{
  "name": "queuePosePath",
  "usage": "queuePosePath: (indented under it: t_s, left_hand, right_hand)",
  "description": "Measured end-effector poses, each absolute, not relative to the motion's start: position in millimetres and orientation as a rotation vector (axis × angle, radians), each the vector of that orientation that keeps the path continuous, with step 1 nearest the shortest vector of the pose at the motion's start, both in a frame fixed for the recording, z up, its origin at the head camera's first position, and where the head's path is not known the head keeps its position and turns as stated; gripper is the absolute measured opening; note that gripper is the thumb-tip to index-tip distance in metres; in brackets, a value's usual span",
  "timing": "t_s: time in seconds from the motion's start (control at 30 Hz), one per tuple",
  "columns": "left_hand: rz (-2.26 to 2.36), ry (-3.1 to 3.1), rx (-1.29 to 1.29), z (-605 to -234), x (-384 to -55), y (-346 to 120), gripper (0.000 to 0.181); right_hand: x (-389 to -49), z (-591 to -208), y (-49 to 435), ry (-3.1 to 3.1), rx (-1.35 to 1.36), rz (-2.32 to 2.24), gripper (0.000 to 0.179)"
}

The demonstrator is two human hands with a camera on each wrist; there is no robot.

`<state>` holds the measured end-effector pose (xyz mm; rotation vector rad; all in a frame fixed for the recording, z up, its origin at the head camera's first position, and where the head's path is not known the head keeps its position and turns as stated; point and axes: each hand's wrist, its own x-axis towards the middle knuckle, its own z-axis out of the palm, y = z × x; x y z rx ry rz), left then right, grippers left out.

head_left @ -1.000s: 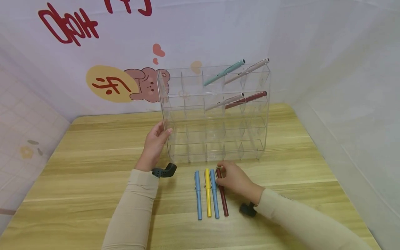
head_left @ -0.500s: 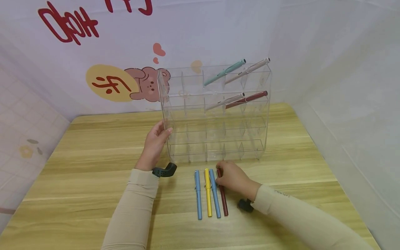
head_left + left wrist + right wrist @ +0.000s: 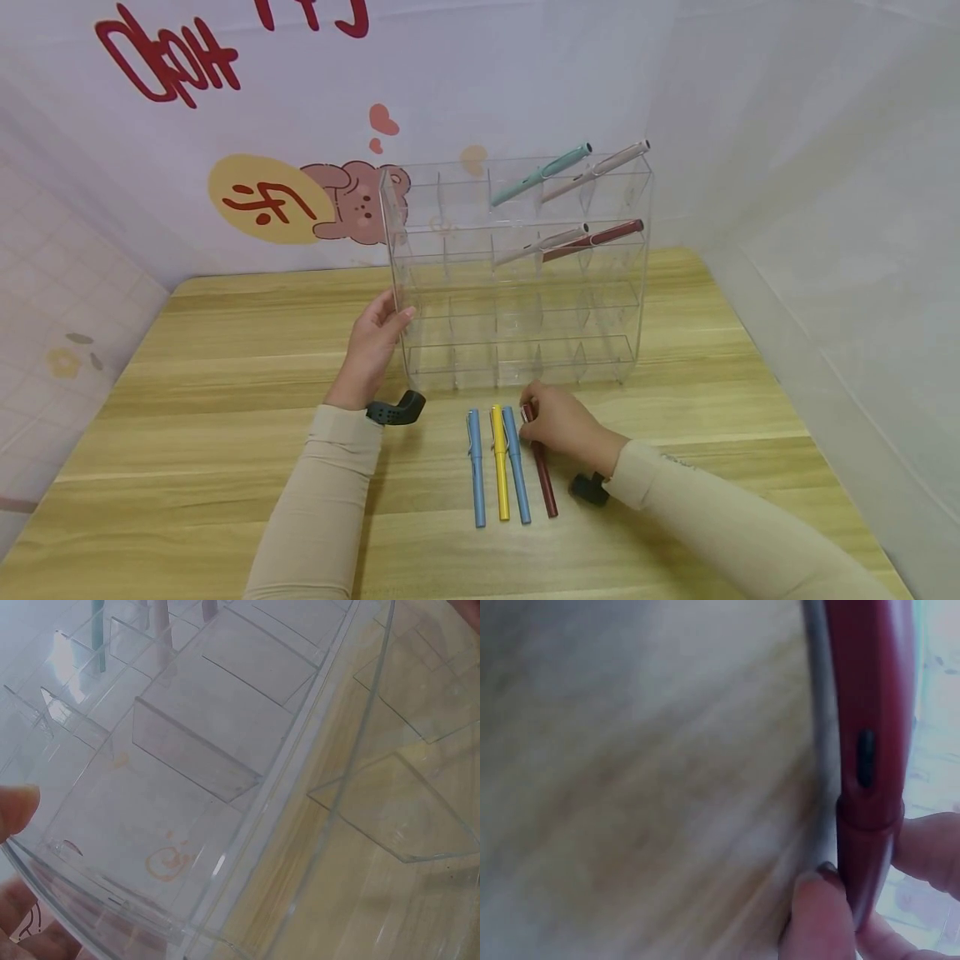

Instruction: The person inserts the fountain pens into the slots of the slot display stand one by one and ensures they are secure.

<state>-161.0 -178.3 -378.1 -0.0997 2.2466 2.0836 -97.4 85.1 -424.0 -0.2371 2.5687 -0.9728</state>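
Observation:
Standing on the table is a clear acrylic pen rack [image 3: 468, 363] with several divided tiers. My left hand [image 3: 371, 340] grips its left side panel; in the left wrist view the thumb [image 3: 19, 808] lies on one face of the panel, with fingers behind it. In front of the rack, my right hand [image 3: 567, 427] pinches a dark red pen [image 3: 545, 479] near its clip end. The right wrist view shows this red pen [image 3: 870, 690] close up between thumb and fingers. Just left of it lie a blue pen [image 3: 517, 479], a yellow pen [image 3: 502, 477] and another blue pen [image 3: 477, 483].
Slanted in the rack's upper tier are a teal pen [image 3: 542, 175] and a pale pen [image 3: 596, 172]. The tier below holds another pale pen [image 3: 547, 243] and a second dark red pen [image 3: 600, 237]. Behind the wooden table [image 3: 225, 350] hangs a printed white cloth [image 3: 480, 75].
The pinched red pen's lower end has swung right, away from the blue pen beside it. That blue pen's lower end also shifted slightly right. My left hand stays on the rack.

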Motion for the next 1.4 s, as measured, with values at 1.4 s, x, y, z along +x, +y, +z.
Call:
queuePosePath:
  t_s: [1.4]
  left_hand:
    - [2.073, 2.262, -0.082, -378.6, -162.1, -177.5, 0.052]
  right_hand:
    - [-109.6, -354.9, 129.7, 2.483, -0.091, -1.705, 0.039]
